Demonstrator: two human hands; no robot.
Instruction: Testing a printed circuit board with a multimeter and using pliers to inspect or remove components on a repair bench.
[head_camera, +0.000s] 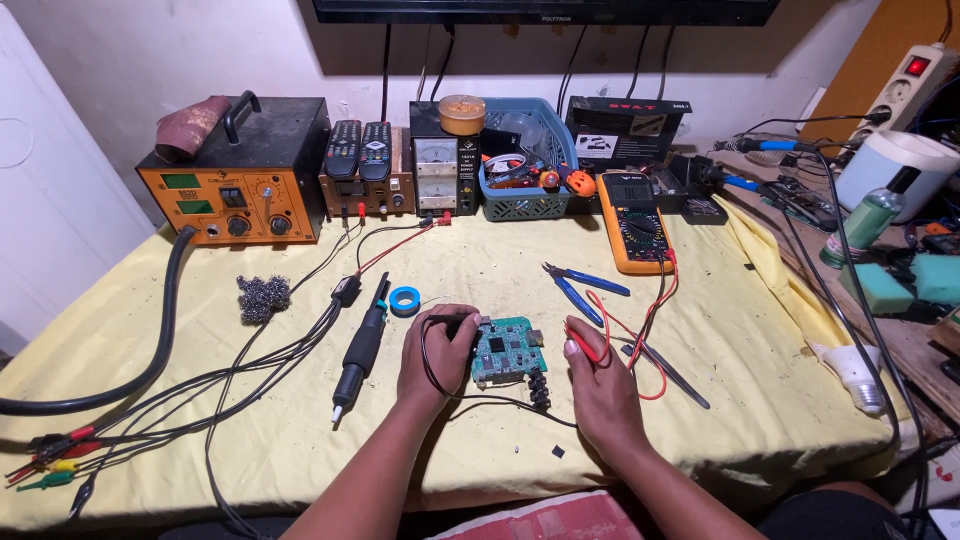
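A small green circuit board (507, 350) lies flat on the yellow-covered tabletop (730, 350), directly between the fingers of both hands. The left hand (437, 352) rests just beside the board's left edge, its fingers curled around a black probe (452, 321) whose tip points toward the board's upper left corner; a black lead (440, 385) loops under that hand and trails across the cloth below the board. The right hand (597, 378) sits just to the right of the board, its fingers pinching a red probe (583, 340) that angles toward the board's right edge.

Past the right fingers, red leads (655, 330) run up to a yellow multimeter (637, 222). Blue-handled pliers (583, 285) lie just above those fingers, and tweezers (668, 372) lie to their outer side, near the red wire. Just above the left fingers sits a small roll of blue tape (405, 300), and to their outer side a black soldering handpiece (362, 350) lies on the cloth. Farther out on that side are a wad of steel wool (263, 297) and a bundle of cables with clip leads (60, 455).

Well beyond both sets of fingers, along the wall, stand an orange and black rework station (240, 175), a bench power supply (442, 170) with two remote controls (358, 150) beside it, and a blue basket (525, 165) of small tools.
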